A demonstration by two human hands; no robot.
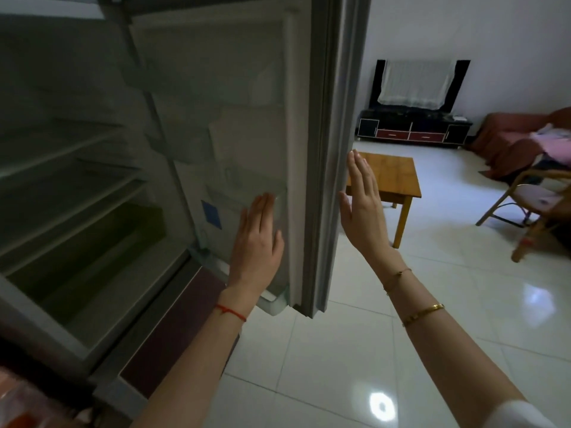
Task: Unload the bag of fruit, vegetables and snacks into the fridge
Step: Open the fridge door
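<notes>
The fridge [77,186] stands open at the left, its shelves dark and bare as far as I can see. Its door [321,149] is swung out toward me, edge-on in the middle of the view. My left hand [258,239] lies flat, fingers together, against the door's inner lining near the lower door shelf. On the other side of the door's edge, my right hand [363,208] is flat and open, at or just off the outer face. Both hands hold nothing. A blurred orange and pink shape [21,403] shows at the bottom left corner; I cannot tell what it is.
White glossy floor tiles [401,350] spread to the right. A low wooden table [398,177] stands just behind the door. A rattan chair [537,205] and a sofa [509,140] are at the far right, a TV stand [414,131] along the back wall.
</notes>
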